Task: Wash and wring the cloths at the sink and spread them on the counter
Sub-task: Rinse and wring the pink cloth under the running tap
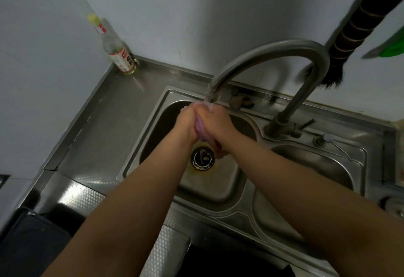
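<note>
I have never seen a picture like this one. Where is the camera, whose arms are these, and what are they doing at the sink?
There is one picture, taken by a camera worn on a person's head, looking down. The two bare arms are that person's own. The left hand and the right hand are pressed together around a pinkish cloth, held under water running from the curved tap, over the larger basin of a steel sink. A drain shows below the hands. On the steel counter, a bottle stands in the corner. A dark brush hangs on the wall.
</note>
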`<state>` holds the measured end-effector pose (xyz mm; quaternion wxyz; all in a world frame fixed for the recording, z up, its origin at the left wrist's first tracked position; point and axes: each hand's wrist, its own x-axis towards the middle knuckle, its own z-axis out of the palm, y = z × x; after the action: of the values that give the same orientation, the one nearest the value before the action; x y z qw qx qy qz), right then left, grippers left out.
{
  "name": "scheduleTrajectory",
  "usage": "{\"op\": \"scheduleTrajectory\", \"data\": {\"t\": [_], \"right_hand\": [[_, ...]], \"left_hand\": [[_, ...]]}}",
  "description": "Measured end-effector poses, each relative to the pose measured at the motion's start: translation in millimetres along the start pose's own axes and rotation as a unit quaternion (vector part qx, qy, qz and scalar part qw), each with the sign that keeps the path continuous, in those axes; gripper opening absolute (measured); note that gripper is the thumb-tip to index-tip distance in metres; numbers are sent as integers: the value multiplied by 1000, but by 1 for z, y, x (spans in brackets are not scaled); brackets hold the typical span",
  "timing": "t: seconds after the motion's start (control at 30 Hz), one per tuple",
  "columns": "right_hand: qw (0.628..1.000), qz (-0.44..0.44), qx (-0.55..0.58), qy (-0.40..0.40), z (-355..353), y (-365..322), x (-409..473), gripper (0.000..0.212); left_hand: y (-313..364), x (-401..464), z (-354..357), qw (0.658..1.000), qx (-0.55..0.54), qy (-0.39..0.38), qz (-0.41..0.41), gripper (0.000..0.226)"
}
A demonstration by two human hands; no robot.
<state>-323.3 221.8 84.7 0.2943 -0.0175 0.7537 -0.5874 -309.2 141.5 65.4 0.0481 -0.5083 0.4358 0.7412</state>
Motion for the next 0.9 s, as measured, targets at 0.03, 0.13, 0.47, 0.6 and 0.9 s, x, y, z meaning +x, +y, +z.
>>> {"op": "scheduleTrajectory", "data": {"t": [0.03,0.13,0.47,0.6,0.9], "right_hand": [[997,-37,-61,26,-3,2,8,30],[989,-50,-130,50,-10,5,27,30],[990,-75,-121,8,-20,25,31,34],[981,48,-140,-127,-28,31,25,45],[969,133,-4,-207,-54,60,36,26]], "left_hand": [[-2,-7,4,1000,-5,-12,-1,29],[-7,-17,16,998,-20,-46,-36,36],[-10,-20,-6,981,-87,-158,-68,28],[13,-11,-32,976,-135,-169,-33,37],[40,-8,-54,991,-56,-113,-43,23]]}}
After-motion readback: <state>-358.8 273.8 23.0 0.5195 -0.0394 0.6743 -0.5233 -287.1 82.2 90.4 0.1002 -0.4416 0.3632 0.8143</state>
